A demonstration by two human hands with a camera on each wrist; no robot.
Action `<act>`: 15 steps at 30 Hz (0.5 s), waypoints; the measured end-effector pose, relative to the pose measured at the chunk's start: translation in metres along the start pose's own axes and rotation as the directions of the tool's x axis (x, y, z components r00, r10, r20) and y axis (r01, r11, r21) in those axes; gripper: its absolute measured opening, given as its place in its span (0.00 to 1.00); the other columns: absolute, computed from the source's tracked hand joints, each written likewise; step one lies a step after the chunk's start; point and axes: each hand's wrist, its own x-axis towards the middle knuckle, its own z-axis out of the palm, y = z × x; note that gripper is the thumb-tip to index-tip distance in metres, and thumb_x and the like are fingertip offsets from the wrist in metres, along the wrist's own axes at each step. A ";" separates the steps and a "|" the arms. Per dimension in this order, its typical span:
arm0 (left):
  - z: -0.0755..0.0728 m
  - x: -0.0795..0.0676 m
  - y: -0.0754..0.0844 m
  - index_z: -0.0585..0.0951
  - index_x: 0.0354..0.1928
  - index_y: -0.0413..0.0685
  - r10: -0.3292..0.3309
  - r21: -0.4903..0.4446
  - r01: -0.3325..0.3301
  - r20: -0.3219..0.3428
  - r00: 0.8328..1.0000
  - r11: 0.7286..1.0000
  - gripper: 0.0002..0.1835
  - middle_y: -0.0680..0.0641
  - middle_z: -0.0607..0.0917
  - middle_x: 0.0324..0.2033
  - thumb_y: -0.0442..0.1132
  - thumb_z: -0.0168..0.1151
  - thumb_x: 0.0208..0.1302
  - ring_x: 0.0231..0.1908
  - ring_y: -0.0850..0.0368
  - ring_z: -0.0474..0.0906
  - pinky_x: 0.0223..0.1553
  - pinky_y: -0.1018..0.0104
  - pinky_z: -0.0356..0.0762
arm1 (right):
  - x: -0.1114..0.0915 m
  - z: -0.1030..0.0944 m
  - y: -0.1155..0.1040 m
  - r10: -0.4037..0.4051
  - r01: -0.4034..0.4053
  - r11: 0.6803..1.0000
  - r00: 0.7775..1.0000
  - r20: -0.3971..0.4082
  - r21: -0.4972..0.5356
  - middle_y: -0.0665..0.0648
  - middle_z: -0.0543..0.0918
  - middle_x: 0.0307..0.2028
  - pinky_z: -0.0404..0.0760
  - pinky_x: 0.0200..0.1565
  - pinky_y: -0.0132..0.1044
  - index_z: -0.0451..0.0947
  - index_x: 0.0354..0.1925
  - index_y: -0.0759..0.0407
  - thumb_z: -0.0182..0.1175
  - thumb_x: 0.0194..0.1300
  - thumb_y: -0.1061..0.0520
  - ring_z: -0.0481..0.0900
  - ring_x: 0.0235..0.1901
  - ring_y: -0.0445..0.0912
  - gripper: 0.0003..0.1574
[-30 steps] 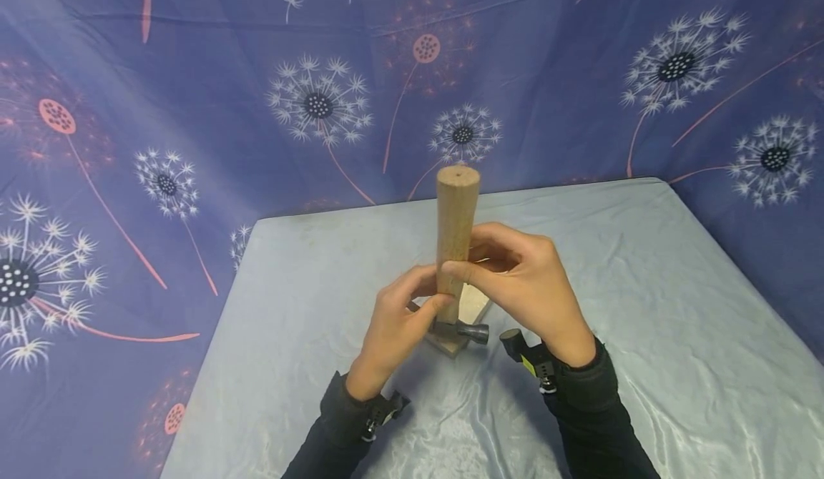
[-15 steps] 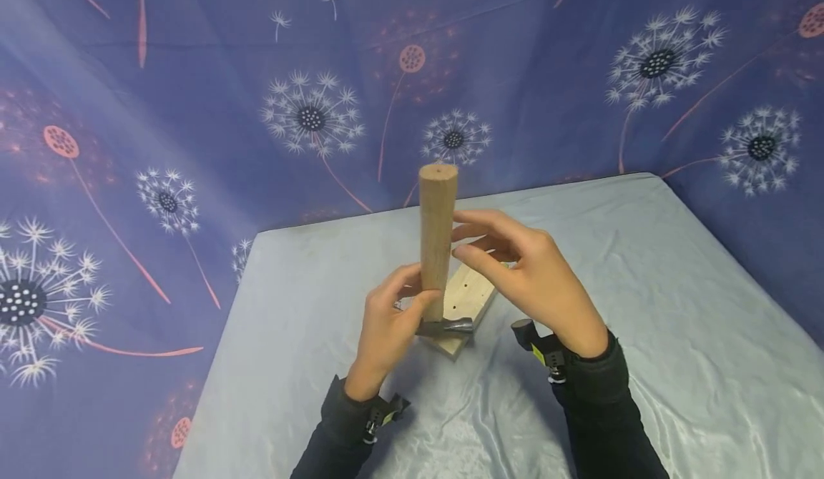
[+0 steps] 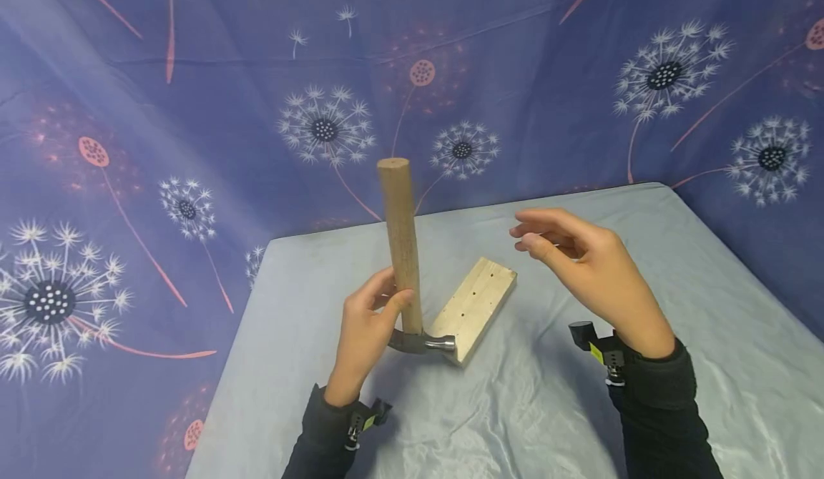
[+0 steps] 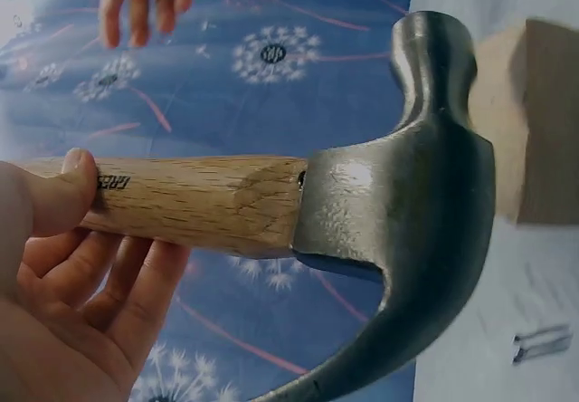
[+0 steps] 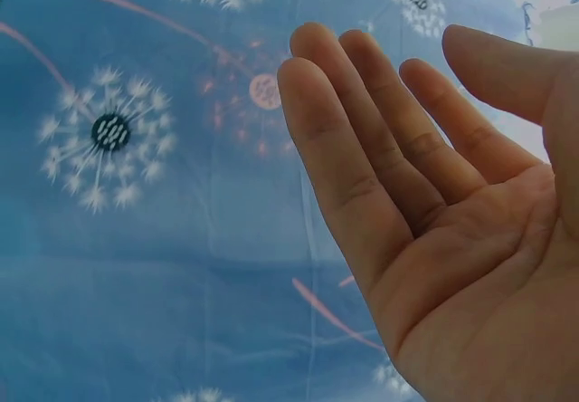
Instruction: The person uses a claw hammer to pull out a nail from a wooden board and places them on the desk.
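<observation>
My left hand [image 3: 368, 329] pinches a claw hammer [image 3: 403, 250] by the wooden handle, a little above the steel head. The hammer is nearly upright, head down and handle end up. In the left wrist view the thumb lies on one side of the handle and the fingers on the other, with the steel claw head [image 4: 407, 203] large in front. Right of the hammer, a pale wooden block [image 3: 476, 304] with several dark holes or nail spots lies on the cloth. My right hand [image 3: 595, 268] hovers beyond the block, fingers relaxed, holding nothing; its bare palm [image 5: 479, 257] faces the right wrist camera.
A light blue satin cloth [image 3: 309, 364] covers the table. Behind it hangs a purple-blue curtain [image 3: 244, 71] with dandelion prints. Small thin dark pieces [image 4: 543, 343] lie on the cloth in the left wrist view, too blurred to name.
My right hand has let go of the hammer handle and moved away to the right. My left hand has carried the hammer to the left, uncovering the wooden block.
</observation>
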 end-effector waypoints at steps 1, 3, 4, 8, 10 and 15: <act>-0.003 0.001 0.004 0.80 0.56 0.48 0.002 0.006 -0.002 -0.007 1.000 1.000 0.19 0.51 0.84 0.37 0.35 0.66 0.62 0.37 0.55 0.81 0.41 0.61 0.77 | -0.001 -0.002 -0.001 0.006 -0.006 1.000 1.000 -0.003 -0.012 0.46 0.82 0.49 0.76 0.42 0.32 0.74 0.61 0.40 0.57 0.71 0.56 0.81 0.45 0.42 0.22; -0.008 0.003 0.011 0.79 0.54 0.41 0.002 0.020 -0.002 -0.014 1.000 1.000 0.18 0.46 0.85 0.36 0.31 0.65 0.62 0.37 0.52 0.81 0.40 0.60 0.78 | -0.003 -0.004 0.000 0.010 -0.011 0.999 1.000 -0.014 -0.031 0.47 0.82 0.48 0.76 0.42 0.31 0.75 0.61 0.42 0.57 0.71 0.57 0.82 0.45 0.43 0.22; -0.010 0.003 0.013 0.79 0.54 0.39 -0.004 0.030 0.004 -0.016 1.000 1.000 0.18 0.44 0.84 0.36 0.30 0.65 0.62 0.37 0.51 0.81 0.40 0.59 0.78 | -0.004 -0.005 0.000 0.012 -0.013 0.999 1.000 -0.017 -0.034 0.48 0.82 0.48 0.76 0.43 0.30 0.75 0.61 0.43 0.57 0.71 0.57 0.82 0.45 0.43 0.22; -0.015 0.002 0.011 0.79 0.53 0.36 -0.054 0.067 0.056 -0.031 0.998 0.996 0.16 0.42 0.84 0.35 0.29 0.63 0.62 0.37 0.49 0.81 0.40 0.60 0.78 | -0.004 -0.007 0.000 -0.013 0.010 0.999 0.999 -0.051 -0.048 0.51 0.83 0.48 0.74 0.45 0.29 0.76 0.60 0.46 0.57 0.71 0.60 0.81 0.46 0.41 0.21; -0.018 0.000 0.007 0.79 0.53 0.37 -0.088 0.071 0.091 -0.037 0.995 0.993 0.16 0.42 0.84 0.35 0.29 0.63 0.63 0.36 0.48 0.81 0.40 0.60 0.79 | -0.003 -0.006 0.001 -0.041 0.037 0.998 0.995 -0.087 -0.049 0.52 0.83 0.47 0.73 0.47 0.29 0.77 0.58 0.50 0.57 0.70 0.62 0.80 0.47 0.40 0.20; -0.022 -0.008 -0.020 0.79 0.54 0.42 -0.158 0.058 0.160 -0.037 0.987 0.985 0.16 0.45 0.85 0.40 0.33 0.63 0.64 0.36 0.49 0.82 0.39 0.61 0.79 | 0.000 -0.004 0.006 -0.092 0.089 0.996 0.975 -0.203 -0.023 0.55 0.84 0.44 0.71 0.52 0.33 0.82 0.51 0.55 0.59 0.68 0.64 0.79 0.47 0.40 0.15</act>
